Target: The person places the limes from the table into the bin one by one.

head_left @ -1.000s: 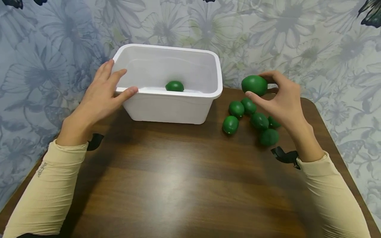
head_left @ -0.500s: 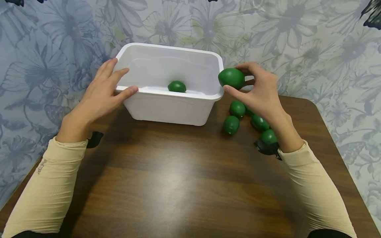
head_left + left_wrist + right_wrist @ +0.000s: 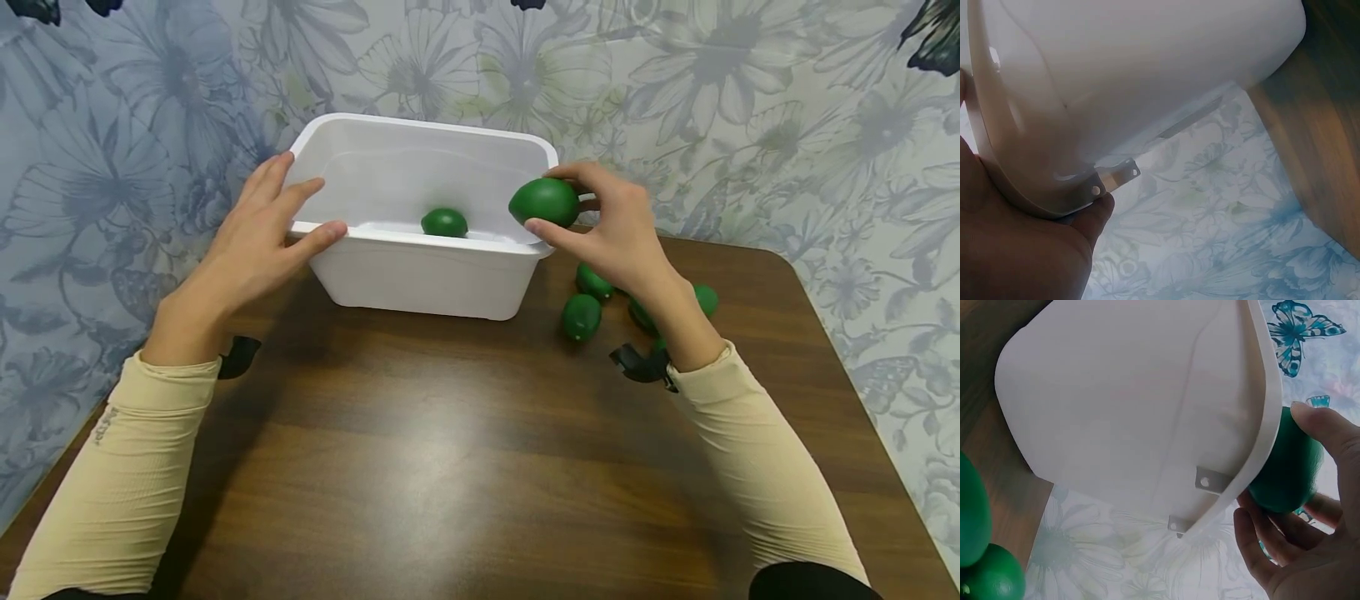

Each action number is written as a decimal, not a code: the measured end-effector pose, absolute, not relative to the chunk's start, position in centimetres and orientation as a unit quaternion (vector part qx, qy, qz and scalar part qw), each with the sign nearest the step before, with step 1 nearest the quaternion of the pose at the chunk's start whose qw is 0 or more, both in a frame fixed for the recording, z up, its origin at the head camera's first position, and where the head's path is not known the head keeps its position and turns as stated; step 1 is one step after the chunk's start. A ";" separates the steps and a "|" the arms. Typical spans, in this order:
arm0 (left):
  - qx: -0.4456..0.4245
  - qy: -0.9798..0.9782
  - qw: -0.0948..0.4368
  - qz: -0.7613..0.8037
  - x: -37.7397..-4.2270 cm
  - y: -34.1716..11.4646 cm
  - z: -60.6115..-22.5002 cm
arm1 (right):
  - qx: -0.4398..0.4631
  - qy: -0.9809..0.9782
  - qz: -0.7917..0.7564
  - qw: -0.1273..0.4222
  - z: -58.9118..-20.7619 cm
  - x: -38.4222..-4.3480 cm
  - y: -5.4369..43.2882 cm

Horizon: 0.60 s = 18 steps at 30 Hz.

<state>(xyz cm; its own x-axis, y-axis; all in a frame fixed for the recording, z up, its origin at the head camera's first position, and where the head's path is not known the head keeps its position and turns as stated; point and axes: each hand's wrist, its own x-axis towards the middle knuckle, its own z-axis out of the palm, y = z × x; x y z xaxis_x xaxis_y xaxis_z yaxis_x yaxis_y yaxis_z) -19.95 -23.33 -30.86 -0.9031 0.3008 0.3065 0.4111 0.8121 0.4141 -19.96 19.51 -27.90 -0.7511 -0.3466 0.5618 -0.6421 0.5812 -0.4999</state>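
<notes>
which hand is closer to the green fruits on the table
Right: right hand is near the green fruits; left hand touches the end of the white tub farthest from them.

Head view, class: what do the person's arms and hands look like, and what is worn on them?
The left arm's pale yellow fabric sleeve carries a small grey marking near its cuff; the right arm's sleeve is the same colour. Black strap-like pieces show at both wrists. The left hand and right hand wear no gloves.
</notes>
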 end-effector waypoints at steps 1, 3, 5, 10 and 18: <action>-0.188 -0.945 0.114 -0.242 -20.0 -23.3 -30.9 | 0.288 -0.865 0.358 0.202 -28.0 -20.0 19.5; -0.188 -0.945 0.116 -0.242 -20.0 -23.2 -30.9 | 0.297 -0.865 0.358 0.187 -28.1 -20.2 19.3; -0.187 -0.945 0.116 -0.241 -20.0 -23.3 -30.9 | 0.303 -0.868 0.356 0.167 -28.2 -20.3 19.0; -0.183 -0.947 0.107 -0.242 -20.0 -23.3 -30.8 | 0.316 -0.876 0.340 0.133 -28.4 -20.2 18.4; -0.188 -0.945 0.116 -0.241 -20.1 -23.2 -30.8 | 0.327 -0.869 0.344 0.143 -28.9 -20.2 18.4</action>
<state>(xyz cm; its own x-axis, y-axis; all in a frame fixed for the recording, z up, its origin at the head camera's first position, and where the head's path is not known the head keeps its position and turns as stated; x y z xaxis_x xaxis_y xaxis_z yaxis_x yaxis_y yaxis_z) -20.11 -23.21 -30.77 -0.9022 0.3001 0.3098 0.4118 0.8128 0.4119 -20.21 18.41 -28.87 -0.7449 -0.4702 0.4734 -0.6668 0.5497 -0.5032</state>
